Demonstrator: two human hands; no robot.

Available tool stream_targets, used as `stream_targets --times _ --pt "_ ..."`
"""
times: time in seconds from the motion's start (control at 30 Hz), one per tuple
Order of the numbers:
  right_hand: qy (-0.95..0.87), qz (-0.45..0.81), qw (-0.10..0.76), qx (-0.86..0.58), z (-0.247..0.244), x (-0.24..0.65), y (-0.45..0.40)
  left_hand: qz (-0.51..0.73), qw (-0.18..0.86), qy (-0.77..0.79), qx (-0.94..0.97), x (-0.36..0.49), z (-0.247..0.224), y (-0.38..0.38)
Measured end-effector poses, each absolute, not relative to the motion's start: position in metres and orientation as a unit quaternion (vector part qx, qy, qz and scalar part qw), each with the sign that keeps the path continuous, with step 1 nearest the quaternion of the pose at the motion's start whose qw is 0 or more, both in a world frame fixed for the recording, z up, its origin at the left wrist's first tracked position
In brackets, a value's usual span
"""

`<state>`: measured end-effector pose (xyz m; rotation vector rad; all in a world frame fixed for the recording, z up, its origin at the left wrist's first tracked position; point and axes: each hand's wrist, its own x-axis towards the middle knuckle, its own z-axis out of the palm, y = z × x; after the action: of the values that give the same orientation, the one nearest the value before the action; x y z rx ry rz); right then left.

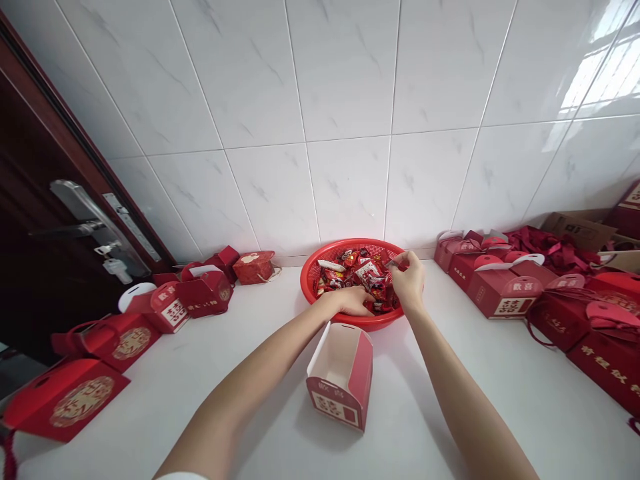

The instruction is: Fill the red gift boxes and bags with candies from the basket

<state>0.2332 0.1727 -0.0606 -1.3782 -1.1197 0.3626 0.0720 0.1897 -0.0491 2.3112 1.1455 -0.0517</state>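
A red plastic basket (311, 272) full of wrapped candies (369, 273) stands against the tiled wall. My left hand (354, 301) reaches over its near rim into the candies, its fingers apart and their tips partly hidden. At the basket's right side, my right hand (407, 277) pinches a small wrapped candy (391, 264) between thumb and fingers. Between my forearms, just in front of the basket, an open red-and-white gift box (340, 380) stands upright. Its top flaps are up and the pale inside shows; neither hand touches it.
Folded red gift boxes (117, 340) line the left of the white tabletop (390, 427). More boxes (510, 287) crowd the right, near dark red ribbons (545, 250) and a cardboard carton (577, 230). A door handle (95, 220) with keys (116, 267) is at the far left.
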Motion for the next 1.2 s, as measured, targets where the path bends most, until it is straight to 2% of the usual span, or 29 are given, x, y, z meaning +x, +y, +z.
stream_targets --times 0.17,0.3,0.57,1.03,1.2 --pt "-0.541 0.225 0.516 -0.625 -0.059 0.229 0.171 -0.050 0.324 0.428 0.842 0.072 -0.049 0.190" --pt "-0.547 0.258 0.504 -0.617 -0.058 0.227 0.171 -0.070 0.364 0.444 0.816 0.074 -0.048 0.192" --pt "-0.539 0.290 0.524 -0.593 -0.056 0.228 0.171 -0.078 0.457 0.441 0.769 0.071 -0.047 0.192" --pt "-0.515 0.306 0.566 -0.567 -0.054 0.229 0.168 -0.053 0.552 0.413 0.722 0.081 -0.050 0.193" --pt "-0.500 0.314 0.591 -0.550 -0.056 0.229 0.171 0.012 0.612 0.382 0.692 0.082 -0.042 0.190"
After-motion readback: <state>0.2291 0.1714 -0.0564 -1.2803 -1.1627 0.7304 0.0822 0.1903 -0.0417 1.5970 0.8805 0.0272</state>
